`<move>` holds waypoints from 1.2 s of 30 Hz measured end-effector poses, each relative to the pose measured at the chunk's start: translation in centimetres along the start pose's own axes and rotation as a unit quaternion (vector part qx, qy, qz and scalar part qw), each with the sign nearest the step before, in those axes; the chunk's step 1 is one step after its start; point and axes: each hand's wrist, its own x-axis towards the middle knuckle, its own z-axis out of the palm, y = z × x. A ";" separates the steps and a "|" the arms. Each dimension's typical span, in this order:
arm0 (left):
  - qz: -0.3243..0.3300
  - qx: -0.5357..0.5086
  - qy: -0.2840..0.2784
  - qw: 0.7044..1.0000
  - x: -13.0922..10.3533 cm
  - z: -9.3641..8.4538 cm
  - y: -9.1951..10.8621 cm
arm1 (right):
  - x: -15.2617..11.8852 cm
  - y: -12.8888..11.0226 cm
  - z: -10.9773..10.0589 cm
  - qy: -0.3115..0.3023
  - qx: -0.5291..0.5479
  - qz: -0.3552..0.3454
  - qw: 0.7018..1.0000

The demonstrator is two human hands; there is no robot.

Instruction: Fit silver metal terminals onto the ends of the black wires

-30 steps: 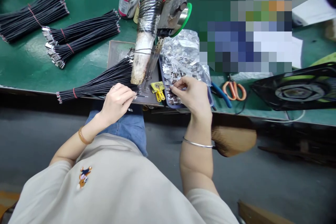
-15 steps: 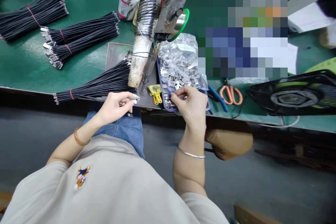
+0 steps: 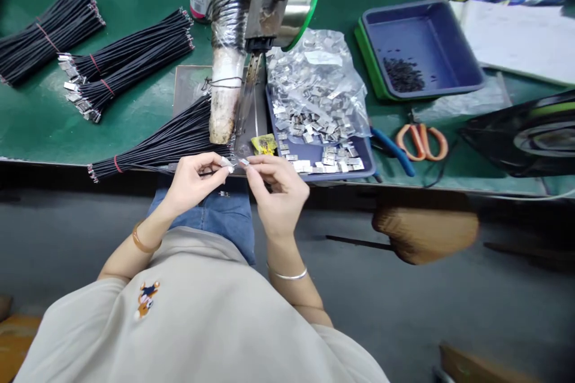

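Note:
My left hand (image 3: 193,182) pinches the end of a black wire (image 3: 155,167), thumb against forefinger, at the table's front edge. Facing it, fingertips almost touching, my right hand (image 3: 281,194) is closed in a pinch on a small silver metal piece (image 3: 244,162), mostly hidden by the fingers. A fanned bundle of black wires (image 3: 171,134), tied with a red band, lies just behind my left hand. To the right, a blue tray (image 3: 366,158) holds loose silver metal pieces (image 3: 335,158) and a clear bag (image 3: 321,81) of more such pieces.
A wrapped duct (image 3: 223,96) and a metal arm with a solder spool (image 3: 296,15) hang over the work spot. Several tied wire bundles (image 3: 130,51) lie left. Right are orange-handled scissors (image 3: 422,140), blue-handled pliers (image 3: 398,152), a bin of black bits (image 3: 442,30) and a black fan (image 3: 525,137).
My right hand has moved left from the tray of metal pieces to meet my left hand, which stays pinched. The view has shifted to the right.

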 end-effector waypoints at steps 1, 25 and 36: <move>-0.001 0.008 0.001 1.000 0.0 0.0 0.1 | 0.0 0.2 0.3 -0.020 0.030 0.022 0.999; 0.223 0.276 -0.034 0.934 -0.5 -0.2 -0.2 | 0.3 0.5 -0.8 -0.099 -0.036 -0.011 0.994; 0.165 0.194 -0.050 0.966 -0.8 -0.2 -0.1 | -0.7 2.0 1.4 -0.039 0.145 0.130 0.980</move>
